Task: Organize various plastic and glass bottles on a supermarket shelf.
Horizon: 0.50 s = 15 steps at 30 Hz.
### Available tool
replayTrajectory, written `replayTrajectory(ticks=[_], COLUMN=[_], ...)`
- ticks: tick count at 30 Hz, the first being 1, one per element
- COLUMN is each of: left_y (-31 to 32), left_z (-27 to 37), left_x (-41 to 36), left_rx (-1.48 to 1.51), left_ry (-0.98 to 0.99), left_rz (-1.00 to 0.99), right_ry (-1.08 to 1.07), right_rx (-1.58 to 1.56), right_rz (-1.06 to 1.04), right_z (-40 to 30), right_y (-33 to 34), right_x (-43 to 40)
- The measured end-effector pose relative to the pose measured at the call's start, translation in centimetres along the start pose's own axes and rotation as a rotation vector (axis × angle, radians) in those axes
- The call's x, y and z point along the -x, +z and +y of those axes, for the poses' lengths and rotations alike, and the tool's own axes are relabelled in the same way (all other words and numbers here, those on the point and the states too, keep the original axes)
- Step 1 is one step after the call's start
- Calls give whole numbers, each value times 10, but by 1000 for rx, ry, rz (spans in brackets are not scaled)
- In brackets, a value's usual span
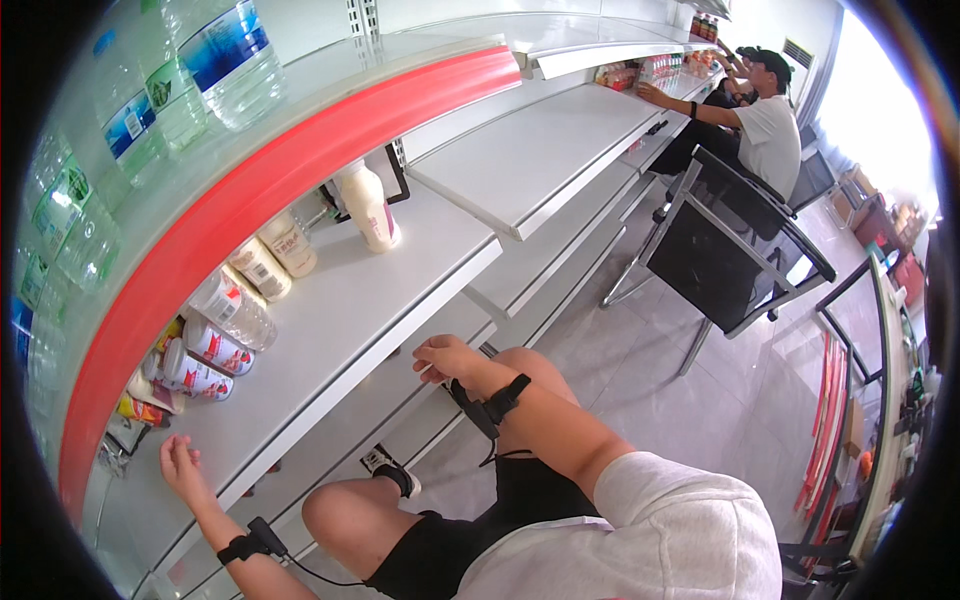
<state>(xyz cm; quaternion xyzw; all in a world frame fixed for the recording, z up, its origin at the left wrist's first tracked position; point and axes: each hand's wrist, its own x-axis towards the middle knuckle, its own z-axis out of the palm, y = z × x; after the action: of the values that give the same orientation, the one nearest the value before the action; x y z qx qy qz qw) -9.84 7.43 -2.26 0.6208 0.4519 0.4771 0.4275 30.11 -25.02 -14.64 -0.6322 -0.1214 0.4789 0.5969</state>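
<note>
My left hand (181, 466) hangs over the left part of a white metal shelf (405, 277), fingers loosely bent and nothing seen in them. Closest to it are a yellow-red packet (142, 411) and two white cans (196, 371) with red-and-blue print. Behind these stand a clear ribbed bottle (236, 309) and cream-coloured bottles (286, 244). Apart from that group, a white bottle with a purple label (367, 206) stands upright farther right. My right hand (448, 358) is in the air beyond the shelf's front edge, near my knee, fingers half curled, holding nothing visible.
Above, a shelf with a red front strip (300, 157) carries several large water bottles (225, 67) and overhangs the goods. More shelves (540, 150) run off to the right. A black mesh chair (720, 255) and a seated person (769, 135) reaching to a shelf are there.
</note>
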Motion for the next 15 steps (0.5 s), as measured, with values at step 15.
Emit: replayTrajectory(ticks=[15], left_y=[-1], left_z=[-9], left_x=[0], left_rx=[170], left_ry=[22], left_rz=[11], right_ry=[-65], right_rx=[-43], right_rz=[-48], right_z=[19], right_y=[-12], right_x=[-16])
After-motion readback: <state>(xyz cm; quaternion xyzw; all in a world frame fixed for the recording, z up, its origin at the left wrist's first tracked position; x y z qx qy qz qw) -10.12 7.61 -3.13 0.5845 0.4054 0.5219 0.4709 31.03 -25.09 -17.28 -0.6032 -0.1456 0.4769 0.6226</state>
